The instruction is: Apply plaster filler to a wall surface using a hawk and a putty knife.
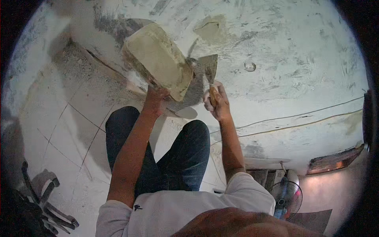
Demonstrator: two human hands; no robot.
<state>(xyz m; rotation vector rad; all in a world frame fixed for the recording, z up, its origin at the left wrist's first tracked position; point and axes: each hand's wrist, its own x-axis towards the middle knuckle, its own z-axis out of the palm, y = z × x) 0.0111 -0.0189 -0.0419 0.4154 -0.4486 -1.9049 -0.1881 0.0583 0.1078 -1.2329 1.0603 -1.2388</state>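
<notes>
My left hand is closed on the near end of a rectangular board with rounded corners, its face coated in pale tan plaster. The board is tilted up in front of the wall. To the right, my right hand grips a putty knife by its wooden handle. Its wide metal blade points up, just right of the board and apart from it. Behind both tools stands a whitish wall with grey smears and a damp-looking tan patch.
Tiled floor lies on the left, with loose grit along the wall's foot. A dark chair base stands at lower left. Two cables run along the wall at right. Behind me is a standing fan. A round fitting sits in the wall.
</notes>
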